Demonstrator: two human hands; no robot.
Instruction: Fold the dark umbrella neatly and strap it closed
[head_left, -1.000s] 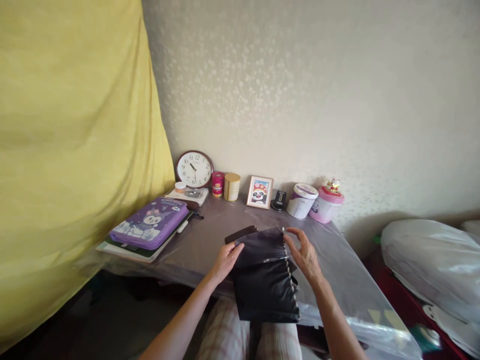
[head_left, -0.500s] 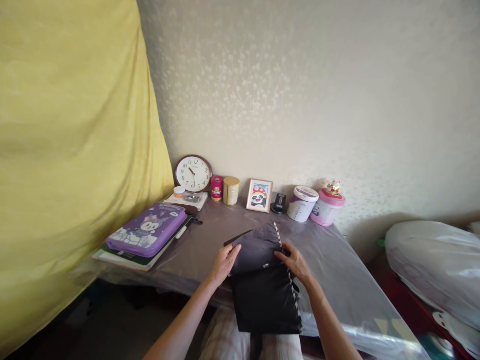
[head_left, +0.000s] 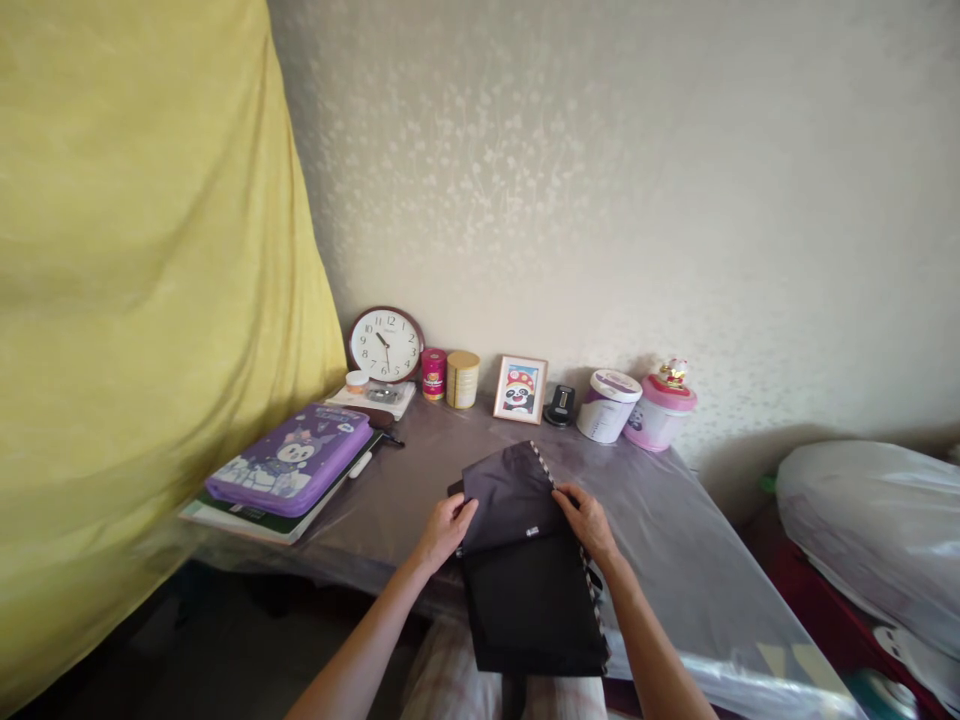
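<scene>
Lower centre of frame: your left hand (head_left: 445, 528) pinches the left edge of the black fabric bag (head_left: 532, 610); your right hand (head_left: 589, 522) pinches near its checked trim (head_left: 543, 463), right side. Risk, judged: limp cloth, held only at its edges, could sag or fold if either pinch loosens or pulls unevenly.

The black item (head_left: 529, 610) at lower centre looks like thin, smooth fabric with a faint sheen, its upper flap softly creased. Clear, glossy plastic film covers the tabletop (head_left: 660, 540). The yellow curtain (head_left: 150, 260) at left is matt, folded cloth. Milky, shiny plastic forms the bag (head_left: 870, 530) at right. The picture frame (head_left: 520, 390) at centre looks like pale, smooth wood.
</scene>
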